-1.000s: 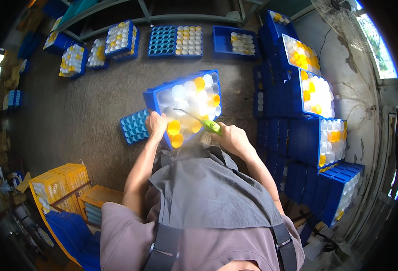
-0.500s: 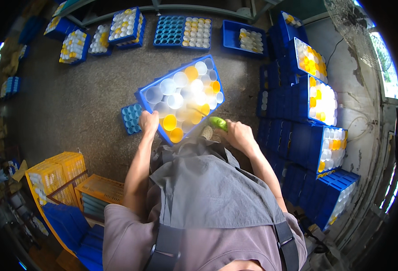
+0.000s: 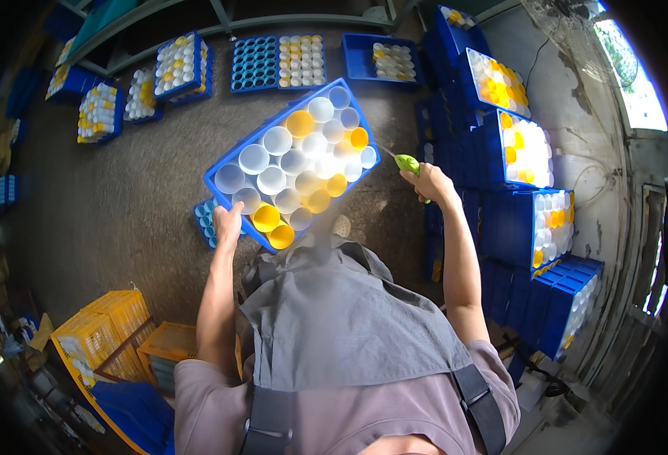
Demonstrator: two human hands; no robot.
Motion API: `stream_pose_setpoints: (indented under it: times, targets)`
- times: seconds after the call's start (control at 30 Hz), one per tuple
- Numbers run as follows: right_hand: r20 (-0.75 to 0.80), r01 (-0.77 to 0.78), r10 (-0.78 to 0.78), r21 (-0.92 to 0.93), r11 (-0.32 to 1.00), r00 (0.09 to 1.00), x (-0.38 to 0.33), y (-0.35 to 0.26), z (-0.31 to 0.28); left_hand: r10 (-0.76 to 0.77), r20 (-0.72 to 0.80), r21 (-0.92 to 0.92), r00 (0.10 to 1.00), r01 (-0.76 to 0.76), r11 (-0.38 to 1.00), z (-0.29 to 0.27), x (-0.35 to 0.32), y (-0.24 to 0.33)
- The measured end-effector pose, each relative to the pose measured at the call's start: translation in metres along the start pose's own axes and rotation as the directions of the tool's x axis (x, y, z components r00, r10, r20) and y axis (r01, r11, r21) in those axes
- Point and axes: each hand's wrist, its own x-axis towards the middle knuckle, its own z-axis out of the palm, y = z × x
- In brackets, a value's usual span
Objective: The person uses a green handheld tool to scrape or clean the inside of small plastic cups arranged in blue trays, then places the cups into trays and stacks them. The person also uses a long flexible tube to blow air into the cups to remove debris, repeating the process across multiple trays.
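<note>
While the left hand (image 3: 228,221) grips the lower left edge of a blue crate (image 3: 294,164), fingers closed on its rim, the crate sits tilted in the upper centre of the frame, packed with white and yellow round cups seen from above. Right hand (image 3: 429,182), right of centre, is wrapped tight around a green-handled tool (image 3: 407,163), its tip pointing toward the crate's right edge; tip looks just off the crate, contact can't be told. A smaller blue tray (image 3: 205,218) lies on the floor just beside the left hand, partly under the crate. Stacked blue crates with white and yellow cups (image 3: 527,152) run down the right side of the frame. More filled blue crates (image 3: 178,64) sit along the top. Yellow crates (image 3: 110,330) at lower left. Grey apron fills the lower centre.
</note>
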Motion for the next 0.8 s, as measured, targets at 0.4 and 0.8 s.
stream_pose_setpoints:
  times: [0.4,0.8]
  targets:
    - [0.083,-0.063,0.057,0.07,0.996,0.995,-0.031,-0.003,0.009,0.017,0.059,-0.045,0.998,-0.014,0.999,-0.01,0.03,0.019]
    - [-0.108,0.252,-0.261,-0.095,0.963,0.959,-0.063,-0.088,0.025,0.067,0.04,0.118,0.997,-0.071,0.991,-0.008,0.061,0.043]
